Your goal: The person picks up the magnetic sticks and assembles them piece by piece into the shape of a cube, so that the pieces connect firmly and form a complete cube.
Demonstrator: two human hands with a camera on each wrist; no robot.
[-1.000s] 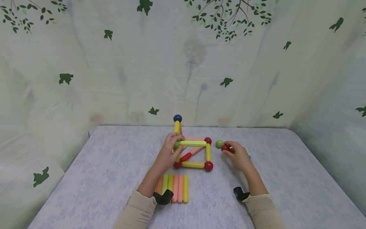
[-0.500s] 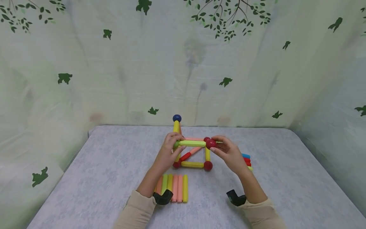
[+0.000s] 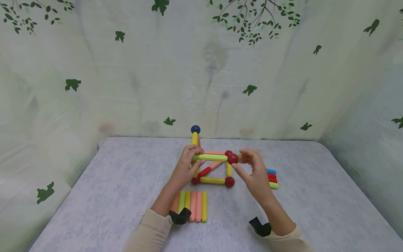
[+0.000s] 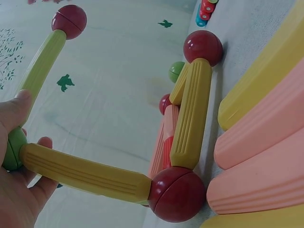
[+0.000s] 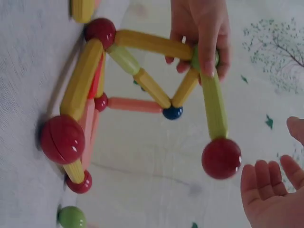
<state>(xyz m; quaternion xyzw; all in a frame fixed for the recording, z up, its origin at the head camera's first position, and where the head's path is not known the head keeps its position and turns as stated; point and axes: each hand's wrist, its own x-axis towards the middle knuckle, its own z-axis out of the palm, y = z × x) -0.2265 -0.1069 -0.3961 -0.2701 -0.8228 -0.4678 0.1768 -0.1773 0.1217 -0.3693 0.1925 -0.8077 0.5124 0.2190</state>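
Note:
My left hand point(image 3: 183, 166) grips a green ball point(image 4: 16, 149) at the top of an upright yellow rod point(image 4: 85, 172), part of a magnetic stick-and-ball frame. From that ball a light green rod point(image 3: 212, 158) reaches right, with a red ball point(image 5: 221, 158) on its free end, above the table. My right hand point(image 5: 278, 197) is just beside this red ball, apart from it, its fingers loosely bent and holding nothing. Below, yellow and pink rods join red balls point(image 4: 178, 194) in a four-sided base with a red-and-pink diagonal. A blue ball point(image 5: 172, 112) tops the rear rods.
In front of the frame lies a row of pink, green and yellow rods point(image 3: 198, 207). Blue, red and green rods point(image 3: 273, 180) lie beyond my right hand. A loose green ball point(image 5: 72, 217) rests beside the base. A leaf-patterned sheet point(image 3: 141, 87) hangs behind the table.
My right hand carried the red ball left from beside the loose green ball to the light green rod's end, then let go and drew slightly away. My left hand stayed in place.

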